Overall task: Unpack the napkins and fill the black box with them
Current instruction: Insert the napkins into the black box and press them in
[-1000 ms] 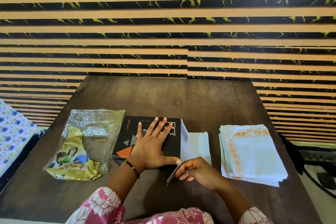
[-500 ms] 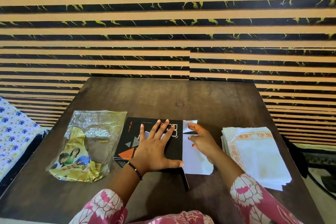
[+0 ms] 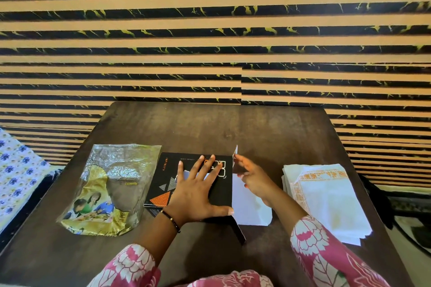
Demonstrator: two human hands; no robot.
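Filling step in hand. Black box (image 3: 198, 179) is pinned by the flat, splayed left hand (image 3: 196, 196); at its 3 o'clock the right hand (image 3: 254, 179) pinches the flap (image 3: 235, 151). Next: napkins (image 3: 326, 200) are to be slid in.

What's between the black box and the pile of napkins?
In the head view, the right hand and the box's white flap lie between the black box and the napkin stack.

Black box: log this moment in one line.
left hand flat on black box | right hand at box's open side flap, on white napkin | napkin stack right | empty wrapper left
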